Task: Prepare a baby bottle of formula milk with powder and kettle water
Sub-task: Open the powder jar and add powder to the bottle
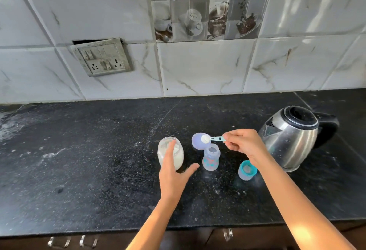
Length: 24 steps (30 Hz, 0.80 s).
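head view: right hand (243, 144) pinches handle of blue scoop (212, 138), thumb and fingertips curled on it; bowl heaped with white powder. scoop's long axis runs sideways, bowl end pointing left from hand. open baby bottle (211, 158) stands on desk (89, 160), below and left of that hand, mouth just under bowl. right hand nearer bottle. left hand (174, 172) spread, straight fingers resting on powder jar (178, 158), beside bottle. kettle (291, 136) stands right, apart. likely next: tip scoop into mouth.
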Tool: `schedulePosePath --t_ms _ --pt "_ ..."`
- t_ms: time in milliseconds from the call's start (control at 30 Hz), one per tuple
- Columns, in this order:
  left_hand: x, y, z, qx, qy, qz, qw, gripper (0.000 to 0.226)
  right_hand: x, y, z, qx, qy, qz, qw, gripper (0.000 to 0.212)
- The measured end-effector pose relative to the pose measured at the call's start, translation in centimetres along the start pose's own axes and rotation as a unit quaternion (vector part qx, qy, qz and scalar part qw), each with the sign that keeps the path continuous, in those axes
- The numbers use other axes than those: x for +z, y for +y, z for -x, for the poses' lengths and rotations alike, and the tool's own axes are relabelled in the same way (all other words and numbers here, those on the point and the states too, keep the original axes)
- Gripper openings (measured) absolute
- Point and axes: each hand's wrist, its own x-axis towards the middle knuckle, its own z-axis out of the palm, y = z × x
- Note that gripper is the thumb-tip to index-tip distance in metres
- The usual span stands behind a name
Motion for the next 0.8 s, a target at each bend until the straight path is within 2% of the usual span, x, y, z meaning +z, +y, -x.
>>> schedulePosePath --t_ms 100,233,333,400,500,600,700,733,800 --pt "2.2 0.7 0.4 0.016 -0.07 0.022 0.997 0.096 -1.4 0.8 0.4 -0.004 0.021 -0.001 1.0 0.003" --pt "4.9 0.5 0.1 -0.042 -0.146 0.031 0.988 0.101 -2.1 2.0 0.3 -0.017 0.041 0.044 0.998 0.003" --pt "6.3 0.2 -0.6 -0.08 -0.174 0.011 0.982 0.103 -1.9 2.4 0.3 -0.046 0.034 0.088 0.994 0.007" --pt "7.0 0.3 -1.1 -0.092 -0.181 0.009 0.979 0.094 -1.7 2.3 0.3 -0.068 0.035 0.125 0.989 0.009" --pt "7.8 0.6 -1.7 -0.084 -0.17 0.005 0.982 0.065 -1.2 1.9 0.5 -0.121 0.036 0.191 0.973 0.01" --pt "8.1 0.9 -1.7 -0.072 -0.152 0.0 0.986 0.051 -1.0 1.4 0.2 -0.182 0.01 0.319 0.93 0.012" --pt "8.1 1.1 -1.5 -0.074 -0.14 -0.01 0.987 0.052 -1.1 1.2 -0.1 -0.272 -0.041 0.488 0.828 0.014" --pt "8.0 1.1 -1.5 -0.072 -0.143 -0.015 0.987 0.052 -1.1 1.4 -0.1 -0.311 -0.076 0.512 0.797 0.014" --pt "8.0 1.4 -1.5 -0.064 -0.156 -0.03 0.985 0.052 -1.1 1.9 0.2 -0.356 -0.139 0.516 0.767 0.015"
